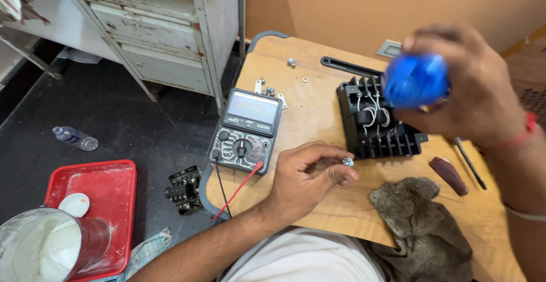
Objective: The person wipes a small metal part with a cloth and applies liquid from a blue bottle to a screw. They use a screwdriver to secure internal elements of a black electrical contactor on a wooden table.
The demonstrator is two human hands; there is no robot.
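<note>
Blue tool handle (416, 81), blurred, is gripped in the right hand (472, 88) above a black wired component block (375, 120). Small metal nut (347, 161) is pinched between the left hand (310, 177) fingertips over the wooden table (307, 111), beside an analog multimeter (245, 129).

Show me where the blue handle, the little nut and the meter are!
blue handle (416, 81), head view, on its rounded blue end.
nut (347, 161), head view, on the shiny piece between the left fingers.
meter (246, 130), head view, on its dark body below the dial window.
</note>
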